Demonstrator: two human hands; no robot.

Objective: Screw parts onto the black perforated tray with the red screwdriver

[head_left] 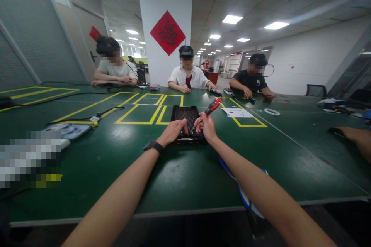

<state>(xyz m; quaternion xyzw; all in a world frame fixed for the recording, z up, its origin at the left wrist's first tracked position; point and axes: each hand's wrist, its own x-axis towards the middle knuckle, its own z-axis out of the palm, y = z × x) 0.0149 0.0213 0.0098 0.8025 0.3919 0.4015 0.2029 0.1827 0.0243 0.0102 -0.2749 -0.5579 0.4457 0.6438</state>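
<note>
A black open case (185,112) with a patterned interior lies on the green table (116,177). My right hand (206,125) is closed on a screwdriver (213,105) with a red and black handle, its shaft slanting down to the left into the case. Over the case's left front part is my left hand (174,130), its fingers bent and close together near the screwdriver's tip. Whether anything small is between those fingers cannot be made out.
A white paper sheet (237,112) and a white ring (272,112) lie to the right. Cables and a blue-white packet (69,129) are at the left. Three people sit across the table; another person's hand (356,139) is at far right.
</note>
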